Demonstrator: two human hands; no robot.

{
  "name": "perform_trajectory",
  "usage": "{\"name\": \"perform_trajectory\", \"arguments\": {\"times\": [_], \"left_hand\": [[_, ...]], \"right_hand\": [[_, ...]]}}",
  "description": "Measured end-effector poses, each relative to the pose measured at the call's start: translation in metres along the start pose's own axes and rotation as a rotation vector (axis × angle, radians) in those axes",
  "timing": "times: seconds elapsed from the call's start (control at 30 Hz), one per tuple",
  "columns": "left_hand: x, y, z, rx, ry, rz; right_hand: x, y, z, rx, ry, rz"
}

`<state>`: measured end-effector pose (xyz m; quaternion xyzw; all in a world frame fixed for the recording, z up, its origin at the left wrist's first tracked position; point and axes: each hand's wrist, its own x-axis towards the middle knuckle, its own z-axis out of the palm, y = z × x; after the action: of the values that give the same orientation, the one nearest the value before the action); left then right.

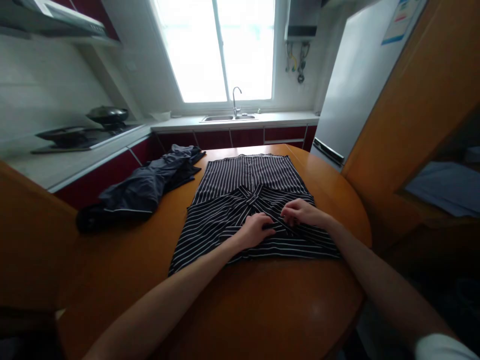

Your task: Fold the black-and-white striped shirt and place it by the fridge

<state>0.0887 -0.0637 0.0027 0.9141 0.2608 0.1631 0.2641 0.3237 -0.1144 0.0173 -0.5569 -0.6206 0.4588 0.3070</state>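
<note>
While its far half lies flat, a black cloth garment with thin white stripes (240,205) bunches toward its middle

As the broad, round-edged, orange-brown wooden table (262,305) fills the foreground, the garment lies spread across its middle, reaching out under both hands and well beyond them toward the far edge. Its far part has lengthwise stripes; on the nearer part they run slantwise and crosswise, meeting in a crumpled crossing just beyond the hands. To the left, apart from the garment, lies a heap of dark grey and black clothing (150,182), so folded together that its separate pieces are hard to count.

The left hand (257,230) rests palm down on the near part, a little left of the right hand, with its fingers loosely bent and its thumb apart from them; dark cloth shows in that gap, but whether it is gripped I cannot tell. The right hand (300,212) is over the cloth just beside it, its fingers curled in close; any hold is hidden by the hand itself.

The left forearm covers some of the near hem, the right forearm crosses the near right corner, and the picture's edges cut off both arms. Smallest, a folded strip of striped cloth (229,232) runs beneath the left hand, its middle hidden.
</note>
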Motion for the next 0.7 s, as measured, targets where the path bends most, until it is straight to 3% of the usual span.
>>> {"name": "perform_trajectory", "arguments": {"times": [0.23,0.47,0.6,0.7], "left_hand": [[-0.001,-0.004,-0.006,-0.272,0.031,0.126],[-0.003,0.002,0.008,-0.115,0.15,0.104],[-0.005,0.01,0.011,0.141,0.264,0.079],[-0.008,0.014,0.008,0.237,0.226,0.2]], "right_hand": [[-0.002,0.001,0.004,0.241,-0.068,0.08],[-0.005,0.002,0.003,0.148,-0.097,0.056],[0.0,0.007,0.002,-0.037,0.085,-0.031],[0.005,0.013,-0.001,-0.136,0.266,-0.108]]}}
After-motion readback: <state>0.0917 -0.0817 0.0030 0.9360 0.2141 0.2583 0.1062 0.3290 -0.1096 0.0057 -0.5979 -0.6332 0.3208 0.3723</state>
